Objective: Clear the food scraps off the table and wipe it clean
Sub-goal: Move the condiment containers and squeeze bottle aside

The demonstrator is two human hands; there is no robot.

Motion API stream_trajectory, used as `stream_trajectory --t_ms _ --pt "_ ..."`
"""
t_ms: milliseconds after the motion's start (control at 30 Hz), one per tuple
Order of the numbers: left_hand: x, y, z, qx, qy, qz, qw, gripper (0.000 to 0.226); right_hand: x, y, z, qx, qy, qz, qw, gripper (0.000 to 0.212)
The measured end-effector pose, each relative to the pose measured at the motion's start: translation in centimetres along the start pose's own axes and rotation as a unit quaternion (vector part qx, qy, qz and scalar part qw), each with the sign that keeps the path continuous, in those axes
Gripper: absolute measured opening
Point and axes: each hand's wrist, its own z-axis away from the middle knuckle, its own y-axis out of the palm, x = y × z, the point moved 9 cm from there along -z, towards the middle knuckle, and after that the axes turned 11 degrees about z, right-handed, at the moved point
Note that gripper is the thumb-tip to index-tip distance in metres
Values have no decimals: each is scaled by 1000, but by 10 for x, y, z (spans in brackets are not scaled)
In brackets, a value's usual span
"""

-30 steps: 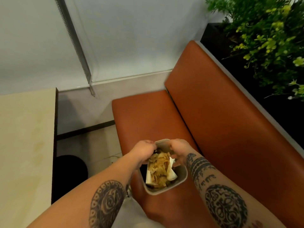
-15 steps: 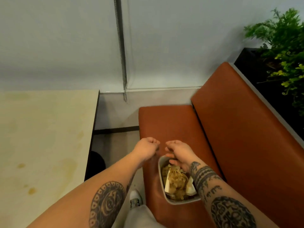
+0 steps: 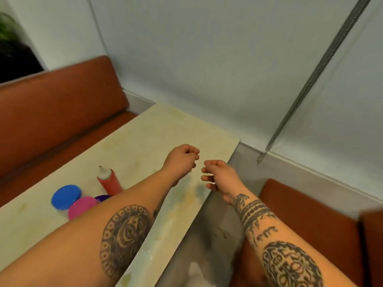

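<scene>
The left hand (image 3: 182, 160) is curled in a loose fist. The right hand (image 3: 219, 175) hangs just beside it with fingers loosely bent. Neither holds anything I can see. A second ago both were at the tub of scraps on the bench; now the tub is out of frame and the hands hover mid-frame over the right edge of the table (image 3: 145, 133). Yellowish smears (image 3: 186, 196) mark the top beneath them. A red bottle (image 3: 109, 182) and a blue lid (image 3: 66, 196) sit at lower left. The scraps look cleared. Wiping remains, and no cloth shows.
</scene>
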Motion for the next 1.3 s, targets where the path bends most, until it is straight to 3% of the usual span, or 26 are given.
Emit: stream_trajectory --t_ms 333,500,667,767,867,1033,1167,1300 --pt "15 -210 31 -283 9 49 958 23 54 196 -25 228 -47 118 965 15" --pt "25 -268 65 -378 32 65 923 22 25 263 -14 313 -51 187 930 8" --pt "65 -319 96 -475 -4 58 878 21 -15 299 -4 335 -56 227 913 12" --pt "103 -341 107 -485 -47 33 873 20 -38 311 -4 324 -43 254 910 3" --pt "138 -357 108 -476 -94 -29 874 18 -61 318 -6 304 -8 274 912 27" --pt "170 -380 96 -458 -143 -95 872 37 -92 318 6 269 53 273 922 53" --pt "187 -389 71 -404 -169 -60 897 62 -110 324 17 256 93 215 938 44" --pt "202 -392 54 -361 -190 -44 912 70 -115 327 22 237 140 133 952 26"
